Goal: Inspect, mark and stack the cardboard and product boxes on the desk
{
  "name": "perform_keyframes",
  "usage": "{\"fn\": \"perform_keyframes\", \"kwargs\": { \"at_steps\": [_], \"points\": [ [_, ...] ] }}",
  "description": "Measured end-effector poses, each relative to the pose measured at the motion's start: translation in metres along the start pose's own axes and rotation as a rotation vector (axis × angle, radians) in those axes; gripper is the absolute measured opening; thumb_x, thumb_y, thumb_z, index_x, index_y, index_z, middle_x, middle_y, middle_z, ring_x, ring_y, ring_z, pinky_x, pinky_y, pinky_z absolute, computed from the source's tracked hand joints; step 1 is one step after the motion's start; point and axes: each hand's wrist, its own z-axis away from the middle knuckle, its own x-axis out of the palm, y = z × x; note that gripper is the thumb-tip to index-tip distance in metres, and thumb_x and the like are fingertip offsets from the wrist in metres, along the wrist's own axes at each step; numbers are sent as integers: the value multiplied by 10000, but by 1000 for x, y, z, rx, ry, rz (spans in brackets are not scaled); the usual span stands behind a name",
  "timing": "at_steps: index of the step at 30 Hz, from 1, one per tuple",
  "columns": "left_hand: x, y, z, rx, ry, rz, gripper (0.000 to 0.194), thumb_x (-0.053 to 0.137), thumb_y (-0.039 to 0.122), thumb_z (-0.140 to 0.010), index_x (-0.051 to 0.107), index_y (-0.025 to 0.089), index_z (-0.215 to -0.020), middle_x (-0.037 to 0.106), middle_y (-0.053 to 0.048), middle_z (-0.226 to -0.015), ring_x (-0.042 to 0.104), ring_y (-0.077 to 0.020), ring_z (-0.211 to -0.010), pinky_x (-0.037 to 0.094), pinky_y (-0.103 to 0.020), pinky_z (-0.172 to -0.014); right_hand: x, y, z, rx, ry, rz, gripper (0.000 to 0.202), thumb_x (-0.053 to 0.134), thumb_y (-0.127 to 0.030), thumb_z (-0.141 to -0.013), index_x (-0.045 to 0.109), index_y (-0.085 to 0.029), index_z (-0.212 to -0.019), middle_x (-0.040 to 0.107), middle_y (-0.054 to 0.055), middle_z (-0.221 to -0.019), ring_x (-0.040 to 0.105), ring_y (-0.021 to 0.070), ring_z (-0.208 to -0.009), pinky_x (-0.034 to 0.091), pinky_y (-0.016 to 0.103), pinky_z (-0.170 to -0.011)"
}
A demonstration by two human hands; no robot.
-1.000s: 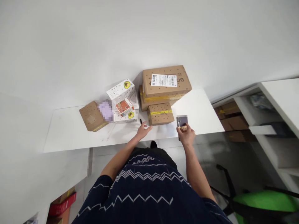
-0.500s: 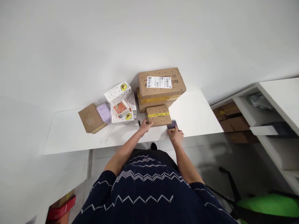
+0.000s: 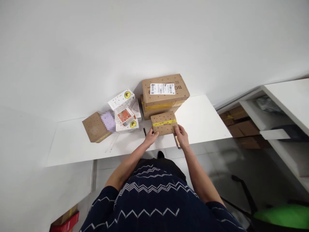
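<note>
A small cardboard box (image 3: 165, 128) with a band of yellow tape is held between both hands at the front of the white table (image 3: 201, 116). My left hand (image 3: 152, 137) grips its lower left corner, the thumb on the top face. At the right edge, my right hand (image 3: 182, 135) is closed on the same box, thumb on top. A flat tan object with a dark end (image 3: 177, 141) shows below the right hand, partly hidden; I cannot tell its kind. Close to my left fingers lies a slim black pen-like item (image 3: 145, 131).
Behind stands a large carton (image 3: 164, 100) with a white label, atop another carton. To the left are several white avocado-print boxes (image 3: 123, 98), an orange-and-white box (image 3: 125, 116) and another carton (image 3: 95, 129). A shelf unit (image 3: 285, 93) and green chair (image 3: 282, 217) are at right.
My right hand has left the dark purple flat object and moved up onto the box's right edge. My left hand keeps its hold. The view has shifted slightly.
</note>
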Motion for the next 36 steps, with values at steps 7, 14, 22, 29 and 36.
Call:
{"fn": "perform_keyframes", "kwargs": {
  "at_steps": [7,14,22,29,36],
  "points": [
    [-66,-36,108,57,162,152,621,685,587,-791,514,265,-1295,630,-125,-1304,668,-250,-1072,540,-393,-909,7,-54,80,56,-255,-200,531,665,-614,-755,578,-216,-1096,644,122,-1126,640,246,-917,574,376,-708],
    [-126,-70,152,-86,431,123,603,702,597,-740,529,246,-1197,652,-114,-1217,652,-251,-1045,550,-346,-769,77,-66,113,40,-597,-177,443,662,-546,-755,525,-214,-1012,640,107,-1079,648,219,-877,573,369,-715],
    [-139,-88,109,-89,584,114,465,704,447,-782,548,219,-1157,674,-108,-1137,649,-227,-1031,531,-348,-828,136,-58,81,38,-559,6,369,546,-591,-814,489,-230,-868,669,70,-937,644,211,-837,530,350,-735],
    [-135,-112,107,-80,542,138,508,706,440,-774,524,229,-1199,653,-108,-1180,653,-215,-1004,534,-341,-818,144,-37,86,107,-537,21,464,545,-620,-791,526,-213,-1013,655,88,-966,642,229,-856,528,346,-704],
    [-138,-113,100,-76,539,191,493,717,414,-738,526,217,-1148,641,-106,-1187,643,-213,-1018,528,-329,-816,145,-38,83,73,-560,77,591,519,-578,-824,520,-165,-1247,637,116,-1060,635,229,-922,526,354,-771]
  ]
}}
